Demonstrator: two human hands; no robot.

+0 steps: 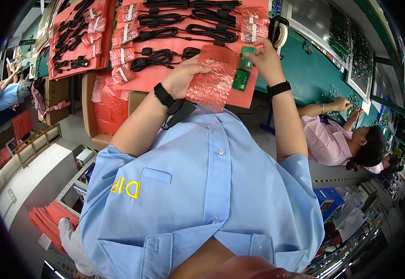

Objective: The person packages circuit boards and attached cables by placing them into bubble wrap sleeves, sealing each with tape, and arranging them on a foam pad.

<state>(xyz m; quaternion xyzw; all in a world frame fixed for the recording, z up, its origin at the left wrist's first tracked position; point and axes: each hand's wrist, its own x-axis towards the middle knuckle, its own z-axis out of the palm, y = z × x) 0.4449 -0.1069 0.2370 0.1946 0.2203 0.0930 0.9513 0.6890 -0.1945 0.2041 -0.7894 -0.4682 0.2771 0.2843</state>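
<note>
My left hand (182, 79) grips a red bubble-wrap bag (215, 69) by its left side, thumb on top. The bag hangs in front of my chest, tilted a little. To its right, my right hand (266, 61) pinches the edge of a green circuit board (246, 52) between thumb and fingers. Just below that board lies a second green circuit board (241, 80), beside the bag's right edge. Both boards are over a red foam sheet (241, 100). Whether anything is inside the bag cannot be made out.
Rows of coiled black cables (158, 58) and labelled red bubble-wrap packets (124, 33) cover the foam sheet. A tape roll (282, 36) stands at its right edge. Left of me is a cardboard box (89, 104) with red bubble wrap. A co-worker in pink (325, 139) works on the right.
</note>
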